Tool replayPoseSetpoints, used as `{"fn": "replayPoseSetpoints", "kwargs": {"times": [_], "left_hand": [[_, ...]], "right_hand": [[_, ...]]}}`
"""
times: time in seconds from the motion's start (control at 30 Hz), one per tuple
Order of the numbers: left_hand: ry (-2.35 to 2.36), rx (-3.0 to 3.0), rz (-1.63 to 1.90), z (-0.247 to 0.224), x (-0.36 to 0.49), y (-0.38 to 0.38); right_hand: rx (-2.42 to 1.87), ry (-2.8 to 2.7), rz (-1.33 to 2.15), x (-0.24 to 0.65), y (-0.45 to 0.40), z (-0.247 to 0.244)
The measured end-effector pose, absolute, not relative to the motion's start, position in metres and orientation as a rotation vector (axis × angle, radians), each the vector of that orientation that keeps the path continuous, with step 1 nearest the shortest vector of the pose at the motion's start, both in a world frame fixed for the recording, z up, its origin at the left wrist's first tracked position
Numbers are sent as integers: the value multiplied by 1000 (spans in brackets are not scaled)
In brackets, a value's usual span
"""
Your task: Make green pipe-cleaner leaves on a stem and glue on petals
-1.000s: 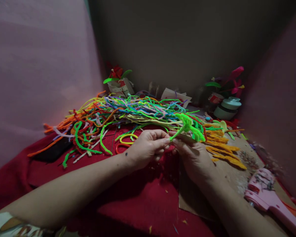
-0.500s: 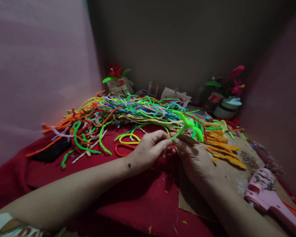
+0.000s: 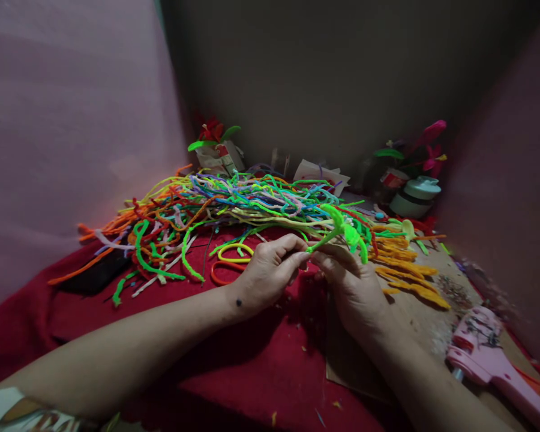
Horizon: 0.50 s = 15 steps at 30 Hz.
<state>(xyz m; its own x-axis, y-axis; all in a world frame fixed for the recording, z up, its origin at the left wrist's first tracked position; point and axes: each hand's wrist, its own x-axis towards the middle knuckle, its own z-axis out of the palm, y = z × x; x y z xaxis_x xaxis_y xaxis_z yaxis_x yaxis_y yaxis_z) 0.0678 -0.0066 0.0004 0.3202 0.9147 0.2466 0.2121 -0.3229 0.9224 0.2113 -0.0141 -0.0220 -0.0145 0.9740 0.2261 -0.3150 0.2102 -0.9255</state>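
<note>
The left hand (image 3: 265,276) hides the rest of the scissors (image 3: 234,252) beyond their loops and, with the right hand (image 3: 357,288), the green stem's (image 3: 324,239) end. The frame crops the pink glue gun (image 3: 490,357) and patterned sleeve (image 3: 24,413). The black object (image 3: 90,275) is too dark to identify.

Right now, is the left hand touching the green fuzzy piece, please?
Touching. The head view shows it: the thumb and forefinger of the left hand pinch the thin stem end of the green fuzzy piece.
</note>
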Motion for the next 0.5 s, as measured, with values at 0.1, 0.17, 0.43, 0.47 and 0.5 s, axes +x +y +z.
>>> {"fn": "replayPoseSetpoints", "kwargs": {"times": [0.1,0.17,0.43,0.47,0.5], "left_hand": [[1014,1757,1058,1,68,-7],[1014,1741,1051,2,68,-7],[927,1449,905,9,69,-8],[897,1408,881,8,68,-7],[863,1373,857,8,67,-6]], "right_hand": [[-829,-1146,1159,212,-13,-24],[-833,-1136,1208,212,-14,-24],[-863,-1020,1313,211,-14,-24],[-862,-1024,1320,211,-14,-24],[-858,-1029,1333,211,-14,-23]]}}
